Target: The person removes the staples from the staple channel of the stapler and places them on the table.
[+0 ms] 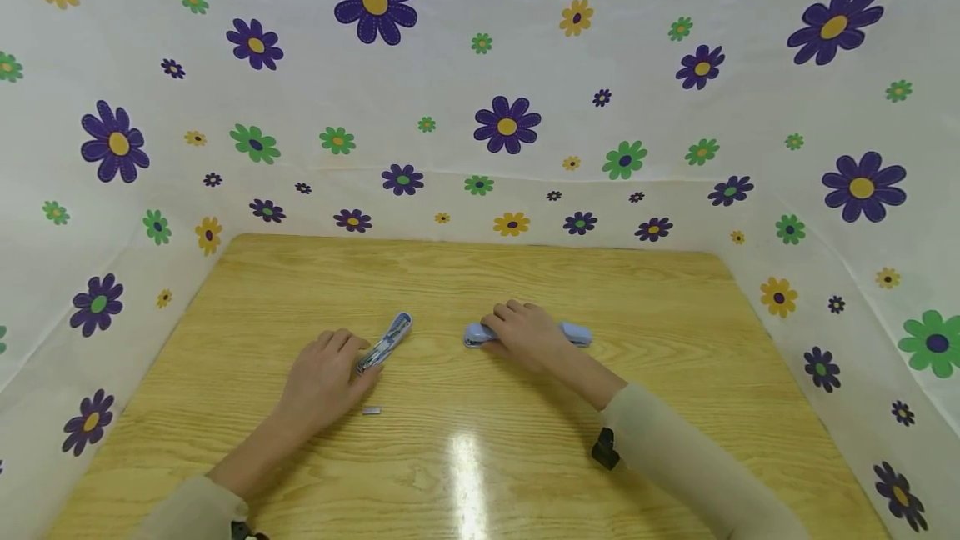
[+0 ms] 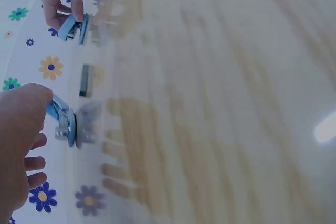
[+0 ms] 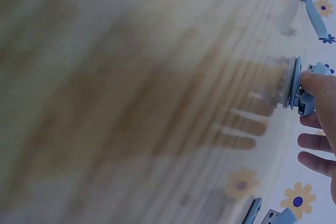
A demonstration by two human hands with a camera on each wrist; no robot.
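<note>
Pinched opened stapler (image 1: 386, 342), left of frame centre, with left hand (image 1: 322, 377); gripped blue stapler (image 1: 474, 333) near centre with right hand (image 1: 528, 335). Likely positioning both; probably needed careful release next.

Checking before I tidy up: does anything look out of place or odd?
A small grey strip, perhaps staples, lies loose on the table beside the left hand, apart from the stapler it holds. That stapler looks open, its metal inside showing.
</note>
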